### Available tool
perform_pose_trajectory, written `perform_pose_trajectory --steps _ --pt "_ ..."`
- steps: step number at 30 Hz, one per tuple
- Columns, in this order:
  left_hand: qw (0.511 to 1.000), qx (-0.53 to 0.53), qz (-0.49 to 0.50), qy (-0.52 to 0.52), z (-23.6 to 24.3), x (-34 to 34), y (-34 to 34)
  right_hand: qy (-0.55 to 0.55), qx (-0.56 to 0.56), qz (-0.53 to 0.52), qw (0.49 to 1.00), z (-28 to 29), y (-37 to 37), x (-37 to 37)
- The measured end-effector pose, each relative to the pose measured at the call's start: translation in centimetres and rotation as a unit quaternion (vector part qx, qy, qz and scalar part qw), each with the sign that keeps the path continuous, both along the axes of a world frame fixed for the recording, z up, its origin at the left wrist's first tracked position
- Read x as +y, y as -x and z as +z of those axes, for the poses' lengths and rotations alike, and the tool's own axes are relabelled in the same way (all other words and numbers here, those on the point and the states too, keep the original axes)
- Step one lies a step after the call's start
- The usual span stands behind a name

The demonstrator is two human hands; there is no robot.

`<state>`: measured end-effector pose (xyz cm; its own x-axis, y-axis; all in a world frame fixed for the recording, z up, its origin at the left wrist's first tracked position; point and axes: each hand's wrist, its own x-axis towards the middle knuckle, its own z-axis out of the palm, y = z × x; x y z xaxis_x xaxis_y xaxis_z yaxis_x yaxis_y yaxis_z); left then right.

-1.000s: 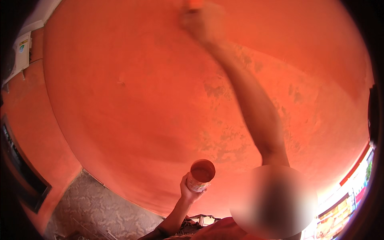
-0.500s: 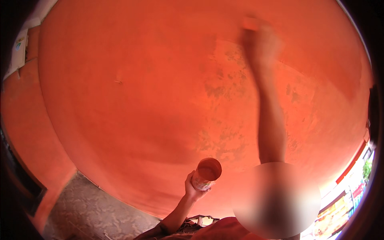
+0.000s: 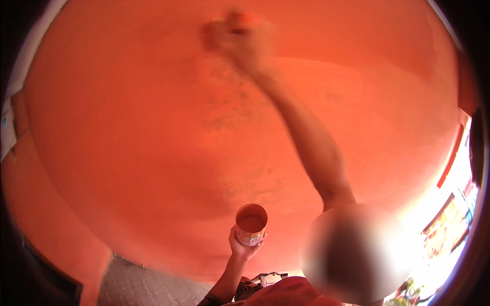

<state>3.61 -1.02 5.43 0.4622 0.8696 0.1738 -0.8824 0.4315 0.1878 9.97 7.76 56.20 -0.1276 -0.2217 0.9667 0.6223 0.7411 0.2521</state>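
Observation:
My left hand (image 3: 246,247) is wrapped round the lower side of a small paint can (image 3: 251,233), low in the middle of the view. The can is tilted so that its open mouth shows, with reddish-orange paint inside. High up, my right arm reaches across to the orange wall (image 3: 127,127). At its end my right hand (image 3: 247,43) is closed on what looks like a paintbrush (image 3: 210,35), reddish and smeared by motion. Dark blotchy patches (image 3: 229,102) mark the wall below that hand.
A grey floor (image 3: 148,285) shows at the lower left beside an orange side wall (image 3: 56,229). A blurred disc (image 3: 357,255) covers part of the lower right. Beyond it lies a bright outdoor area (image 3: 444,224) with colourful things.
My right hand has swept left along the upper wall with the paintbrush. The view has shifted a little, and the can in my left hand appears slightly further left.

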Motion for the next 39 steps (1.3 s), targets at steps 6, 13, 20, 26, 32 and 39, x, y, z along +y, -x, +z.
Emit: perform_pose_trajectory --steps 6,13,20,26,32,39 --pt "0.994 -0.02 -0.11 -0.005 0.2 0.0 0.3 0.075 0.234 0.114 0.963 -3.1 -31.5 -2.0" --pt "0.981 -0.022 -0.191 -0.029 1.2 2.3 1.4 0.103 0.337 -0.247 0.903 -1.9 -38.7 -7.3" --pt "0.968 -0.033 -0.246 -0.025 0.8 3.8 1.3 -0.059 -0.006 -0.186 0.981 -4.1 -13.1 -4.7" --pt "0.964 0.001 -0.266 -0.016 3.1 2.6 1.5 0.144 -0.039 0.083 0.985 -2.3 -6.8 -8.0" --pt "0.957 -0.005 -0.29 0.021 4.6 2.4 1.9 0.12 0.202 0.193 0.953 -2.5 -25.3 -6.8" --pt "0.945 0.024 -0.325 0.009 4.3 3.0 2.4 0.02 0.338 -0.118 0.934 -3.0 -46.8 -10.4"
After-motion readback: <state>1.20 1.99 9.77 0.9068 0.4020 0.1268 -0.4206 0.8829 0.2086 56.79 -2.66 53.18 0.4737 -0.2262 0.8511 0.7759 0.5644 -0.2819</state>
